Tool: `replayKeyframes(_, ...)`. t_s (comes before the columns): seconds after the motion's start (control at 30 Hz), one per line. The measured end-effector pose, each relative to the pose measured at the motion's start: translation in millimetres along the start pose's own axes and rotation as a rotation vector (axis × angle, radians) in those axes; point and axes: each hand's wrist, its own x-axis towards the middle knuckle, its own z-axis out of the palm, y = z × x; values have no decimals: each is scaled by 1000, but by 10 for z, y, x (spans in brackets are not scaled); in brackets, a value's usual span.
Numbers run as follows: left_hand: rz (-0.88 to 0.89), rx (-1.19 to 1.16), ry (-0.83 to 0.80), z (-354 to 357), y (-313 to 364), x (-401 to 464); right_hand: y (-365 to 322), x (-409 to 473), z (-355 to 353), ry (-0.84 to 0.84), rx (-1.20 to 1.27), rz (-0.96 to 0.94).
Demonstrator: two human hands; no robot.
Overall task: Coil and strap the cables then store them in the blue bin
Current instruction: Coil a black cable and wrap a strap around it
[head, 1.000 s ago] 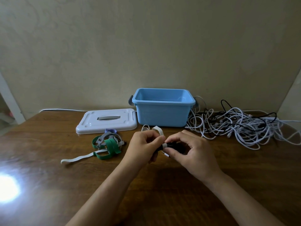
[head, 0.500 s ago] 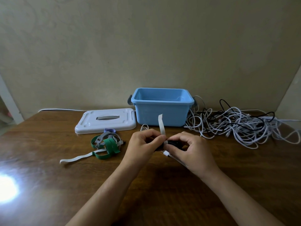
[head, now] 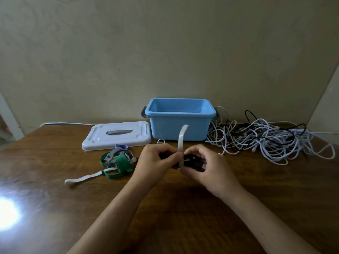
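Left hand (head: 156,162) and right hand (head: 205,167) both grip a coiled black cable (head: 190,161) — a white strap (head: 181,143) rises between them. The blue bin (head: 180,125) stands just beyond on the surface (head: 183,217), loose cables (head: 266,142) heaped at its right.

Likely home room: wooden table (head: 55,208) against plain beige plaster wall (head: 128,52).

Both hands raised close together, left (head: 156,160) and right (head: 207,167), fingers curled, pinching; forearms angled inward.

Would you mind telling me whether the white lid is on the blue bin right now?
No, the white lid lies flat on the table left of the open blue bin.
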Motion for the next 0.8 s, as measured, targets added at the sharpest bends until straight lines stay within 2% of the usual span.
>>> replayKeyframes(0.07, -43, -66, 14, -3, 1, 2, 10, 6, 0, 36, -21, -22)
replayKeyframes(0.17, -98, -169, 12, 7, 19, -7, 1, 2, -6, 69, -125, -153)
replayKeyframes(0.3, -105, -170, -13, 9, 20, -1, -5, -8, -9, 111, -244, -326)
replayKeyframes(0.67, 83, 257, 14, -1, -76, 48, 19, -14, -26, 82, -251, -316)
replayKeyframes(0.8, 164, 311, -11, 16, -51, 22, 35, -2, -40, 82, -204, -281)
